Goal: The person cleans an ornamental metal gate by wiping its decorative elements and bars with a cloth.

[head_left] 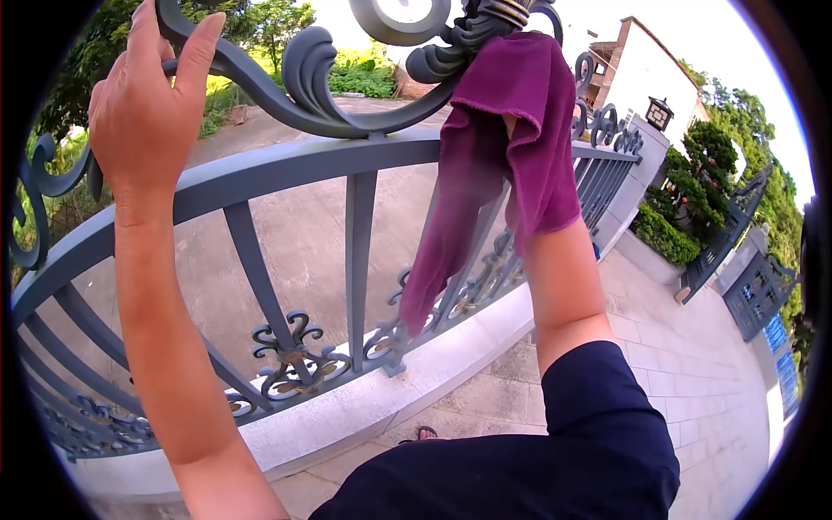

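My left hand (149,117) is wrapped around a grey iron scroll (227,65) at the upper left, thumb toward me and fingertips partly hidden. A purple cloth (529,82) drapes over my right hand (510,126), and only a sliver of skin shows between its folds. Through the cloth, that hand presses against the moulded ornament (459,39) at the top centre, with its fingers hidden. One long end of the fabric hangs down in front of the bars. Below both hands runs the curved top rail (303,165) of the fence.
Upright bars (360,260) with curled ironwork (299,360) stand on a white stone kerb (416,377). Paving (693,381) stretches to the right, toward a grey gate (758,295). A pillar (628,173) with a lantern (659,113) ends the fence. A sandalled foot (426,432) shows below.
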Demonstrator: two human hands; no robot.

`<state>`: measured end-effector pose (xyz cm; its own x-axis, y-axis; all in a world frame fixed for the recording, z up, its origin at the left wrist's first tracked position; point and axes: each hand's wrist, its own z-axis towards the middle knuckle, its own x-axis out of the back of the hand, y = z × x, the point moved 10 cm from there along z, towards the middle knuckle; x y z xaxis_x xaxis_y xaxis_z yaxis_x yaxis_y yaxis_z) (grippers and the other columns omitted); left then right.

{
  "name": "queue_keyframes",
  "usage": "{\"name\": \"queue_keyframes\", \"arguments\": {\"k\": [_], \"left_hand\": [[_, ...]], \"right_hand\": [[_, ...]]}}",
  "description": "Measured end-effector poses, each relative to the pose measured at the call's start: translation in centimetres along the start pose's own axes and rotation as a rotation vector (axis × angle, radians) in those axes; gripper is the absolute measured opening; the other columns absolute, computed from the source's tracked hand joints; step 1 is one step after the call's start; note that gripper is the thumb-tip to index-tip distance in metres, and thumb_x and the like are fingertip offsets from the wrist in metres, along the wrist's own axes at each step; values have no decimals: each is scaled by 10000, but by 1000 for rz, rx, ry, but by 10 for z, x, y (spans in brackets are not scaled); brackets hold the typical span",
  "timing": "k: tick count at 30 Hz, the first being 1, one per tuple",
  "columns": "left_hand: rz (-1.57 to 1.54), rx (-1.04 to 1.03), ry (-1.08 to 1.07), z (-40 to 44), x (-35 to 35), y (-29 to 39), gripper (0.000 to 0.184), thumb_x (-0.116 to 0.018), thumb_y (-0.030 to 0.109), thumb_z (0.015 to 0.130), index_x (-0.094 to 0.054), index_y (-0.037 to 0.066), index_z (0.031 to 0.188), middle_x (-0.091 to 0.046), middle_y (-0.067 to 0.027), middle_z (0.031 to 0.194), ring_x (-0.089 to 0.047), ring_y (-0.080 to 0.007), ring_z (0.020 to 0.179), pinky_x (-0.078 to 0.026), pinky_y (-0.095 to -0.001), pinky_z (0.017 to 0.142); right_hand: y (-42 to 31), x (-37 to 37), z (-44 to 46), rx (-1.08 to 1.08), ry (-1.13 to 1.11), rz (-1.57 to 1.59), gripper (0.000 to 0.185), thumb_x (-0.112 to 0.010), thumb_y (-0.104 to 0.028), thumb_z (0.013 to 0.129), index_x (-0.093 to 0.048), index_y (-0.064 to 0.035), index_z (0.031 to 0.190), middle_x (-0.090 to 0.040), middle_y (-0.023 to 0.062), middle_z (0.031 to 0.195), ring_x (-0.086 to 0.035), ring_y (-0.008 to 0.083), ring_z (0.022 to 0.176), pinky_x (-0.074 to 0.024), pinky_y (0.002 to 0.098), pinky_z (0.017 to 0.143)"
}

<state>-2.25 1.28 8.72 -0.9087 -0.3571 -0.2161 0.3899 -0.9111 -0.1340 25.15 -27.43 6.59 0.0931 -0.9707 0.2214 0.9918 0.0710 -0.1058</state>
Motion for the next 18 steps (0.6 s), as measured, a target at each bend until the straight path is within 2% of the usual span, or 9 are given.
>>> {"name": "queue_keyframes", "arguments": {"k": [2, 5, 7, 8, 11, 12, 15, 16, 18], "left_hand": [[-14, -5, 14, 1, 1, -1, 600, -645, 530, 1057, -638, 101, 1476, -574, 35, 684, -574, -155, 585, -453, -339, 545], [7, 68, -44, 2, -2, -2, 610, -636, 543, 1058, -636, 99, 1477, -576, 32, 685, -575, -164, 590, -448, -350, 558], [-44, 89, -68, 3, -6, -6, 633, -630, 555, 1057, -616, 98, 1495, -586, 23, 697, -579, -170, 606, -446, -360, 580], [-69, 100, -78, 3, -6, -8, 645, -626, 562, 1057, -606, 97, 1504, -591, 19, 702, -582, -174, 614, -445, -366, 591], [-68, 45, -47, 2, 0, -4, 677, -625, 562, 1058, -568, 84, 1533, -611, -3, 734, -591, -180, 648, -446, -380, 636], [-95, 143, -141, 1, -2, -7, 636, -660, 555, 1026, -578, 135, 1496, -618, 3, 790, -651, -225, 768, -458, -402, 783], [-150, 133, -159, 1, 5, -4, 694, -688, 522, 1020, -532, 89, 1540, -628, -3, 815, -646, -206, 784, -448, -395, 796], [-143, 129, -181, 2, 4, -3, 732, -702, 506, 1016, -510, 52, 1556, -628, -6, 815, -642, -202, 787, -446, -394, 805], [-157, 133, -201, 4, 7, -3, 744, -703, 503, 1018, -499, 39, 1563, -628, -9, 815, -636, -198, 780, -446, -390, 803]], "right_hand": [[-18, -11, 4, 97, -36, -148, 364, -655, -288, 1093, -633, -55, 1372, -697, 84, 1284, -695, 206, 1136, -575, 343, 971], [-33, -16, -8, 65, 30, -126, 270, -660, -250, 1081, -683, -43, 1253, -719, 67, 1172, -712, 197, 1031, -590, 334, 899], [-15, -22, -5, -76, 20, -114, 248, -658, -237, 1079, -693, -32, 1214, -723, 65, 1125, -714, 189, 989, -594, 326, 871], [-26, -23, -1, 35, 8, -106, 257, -658, -216, 1073, -686, -2, 1213, -722, 79, 1113, -712, 181, 977, -593, 311, 864], [-39, -27, -1, -177, -75, 173, 245, -660, -172, 1064, -677, 26, 1207, -727, 93, 1119, -709, 174, 994, -596, 321, 878], [-81, -30, 0, -238, -173, 607, 243, -664, -125, 1048, -675, 23, 1241, -735, 113, 1158, -718, 194, 1010, -600, 336, 900], [9, 0, -18, -232, -255, 68, 382, -606, -123, 1094, -586, -22, 1462, -688, 137, 1350, -699, 255, 1169, -590, 356, 976], [18, 6, -23, -371, -184, 135, 417, -619, -145, 1092, -559, -27, 1487, -655, 139, 1391, -684, 253, 1189, -582, 359, 989], [28, 13, -10, -440, -168, 166, 423, -628, -155, 1089, -556, -31, 1487, -660, 133, 1376, -680, 247, 1186, -570, 355, 1008]]}}
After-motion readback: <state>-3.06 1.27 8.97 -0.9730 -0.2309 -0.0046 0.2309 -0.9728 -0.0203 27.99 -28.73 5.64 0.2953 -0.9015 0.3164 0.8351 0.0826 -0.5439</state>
